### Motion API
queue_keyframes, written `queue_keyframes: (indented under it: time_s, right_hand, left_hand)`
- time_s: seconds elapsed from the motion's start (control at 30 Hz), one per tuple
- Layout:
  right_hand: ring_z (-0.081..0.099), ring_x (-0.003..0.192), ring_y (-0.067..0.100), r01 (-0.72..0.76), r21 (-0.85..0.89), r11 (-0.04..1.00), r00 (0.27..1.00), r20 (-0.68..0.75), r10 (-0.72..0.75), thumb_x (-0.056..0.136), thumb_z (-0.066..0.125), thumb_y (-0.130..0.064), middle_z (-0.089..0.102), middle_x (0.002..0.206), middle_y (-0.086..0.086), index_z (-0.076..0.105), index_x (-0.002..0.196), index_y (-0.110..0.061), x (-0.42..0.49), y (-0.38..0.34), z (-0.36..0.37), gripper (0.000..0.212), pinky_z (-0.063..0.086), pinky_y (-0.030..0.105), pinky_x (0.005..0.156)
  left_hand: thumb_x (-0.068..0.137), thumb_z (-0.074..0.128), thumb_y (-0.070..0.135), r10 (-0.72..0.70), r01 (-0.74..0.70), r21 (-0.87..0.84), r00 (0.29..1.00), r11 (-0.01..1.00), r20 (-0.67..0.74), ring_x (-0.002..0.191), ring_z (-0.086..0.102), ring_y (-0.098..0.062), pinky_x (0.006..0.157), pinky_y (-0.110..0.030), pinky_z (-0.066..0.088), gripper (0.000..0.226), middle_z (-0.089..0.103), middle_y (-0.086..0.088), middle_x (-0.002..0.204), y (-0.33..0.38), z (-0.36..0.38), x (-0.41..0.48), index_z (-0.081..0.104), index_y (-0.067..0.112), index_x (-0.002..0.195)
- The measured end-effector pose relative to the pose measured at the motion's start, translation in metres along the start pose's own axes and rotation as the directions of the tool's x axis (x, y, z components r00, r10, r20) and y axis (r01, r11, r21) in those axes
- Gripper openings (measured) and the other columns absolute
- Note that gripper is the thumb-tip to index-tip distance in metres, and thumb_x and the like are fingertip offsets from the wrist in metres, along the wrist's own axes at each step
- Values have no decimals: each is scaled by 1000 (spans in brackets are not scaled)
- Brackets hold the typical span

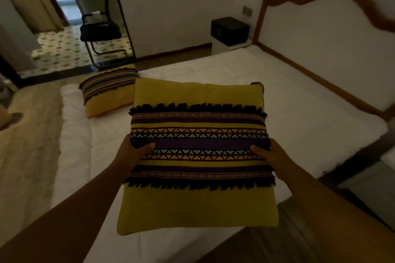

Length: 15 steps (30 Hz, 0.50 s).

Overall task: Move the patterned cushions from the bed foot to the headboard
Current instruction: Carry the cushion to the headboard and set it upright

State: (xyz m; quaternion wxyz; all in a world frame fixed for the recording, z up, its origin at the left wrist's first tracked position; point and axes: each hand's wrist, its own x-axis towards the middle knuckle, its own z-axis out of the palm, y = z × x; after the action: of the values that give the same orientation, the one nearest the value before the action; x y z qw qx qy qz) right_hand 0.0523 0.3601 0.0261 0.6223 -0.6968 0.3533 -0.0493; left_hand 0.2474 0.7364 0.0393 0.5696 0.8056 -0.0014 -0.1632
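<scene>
Cushion (197, 156) is up off the bed (277, 100), held flat-on to me, patterned face toward the camera, fringe bands running across. It hangs over the near edge of the mattress. Second cushion (106, 89) lies on the far left corner of the bed, well apart from the first, untouched. Headboard (333, 34) is off to the right, its wavy wood trim against the wall.

Left hand (133, 153) is clamped on the cushion's left edge, thumb laid over the purple band. Right hand (268, 156) is clamped on the right edge the same way, thumb on the front. The other fingers are hidden behind the cushion. Both forearms reach out, fairly straight, converging on the cushion at mid-height.

Risks, as I judge them: the grip is a side pinch on soft stuffing, so the cushion could sag or twist out if one hand lets go early. Room is dim, so I could misjudge the headboard edge and drop it short, flat on the mattress. Nightstand (229, 32) sits just past the headboard corner; an overshoot could send it there.
</scene>
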Motion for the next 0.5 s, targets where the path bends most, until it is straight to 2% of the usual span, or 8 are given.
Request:
queue_keyframes:
  time_s: [0.1,0.23,0.33,0.4,0.5]
  right_hand:
    - [60,111,36,-8,38,999,999,-40,10,80,78,-34,60,122,12,48,130,-16,-2,9,-45,61,51,57,94]
    - [63,104,33,-9,91,996,992,-122,20,79,78,-35,62,117,8,50,118,-25,-10,27,-119,50,54,53,89]
    - [65,93,24,10,86,996,976,-217,9,79,77,-36,65,116,9,55,110,-25,-24,41,-176,39,55,43,78]
    - [67,93,24,5,106,994,963,-269,24,80,77,-34,67,118,12,58,112,-23,-38,53,-214,40,56,39,74]
    - [66,105,35,-21,178,984,934,-348,83,78,79,-32,65,123,15,54,128,-17,-63,72,-266,58,55,54,90]
  left_hand:
    - [72,85,32,19,-19,8,1000,1000,24,105,65,-31,91,-54,54,72,65,-9,122,18,44,-4,49,16,131]
    - [73,84,33,58,-61,23,992,998,112,99,66,-28,81,-46,56,71,65,-8,121,40,118,-9,49,16,131]
    - [74,84,30,107,-112,18,977,993,183,98,64,-27,71,-38,54,69,63,-7,121,58,183,-13,49,15,131]
    - [74,84,30,145,-154,16,957,988,252,95,62,-24,64,-30,51,69,62,-5,118,71,228,-18,48,16,131]
    - [73,84,32,185,-211,36,916,977,355,86,61,-15,59,-25,49,68,61,-1,112,92,292,-25,49,18,129]
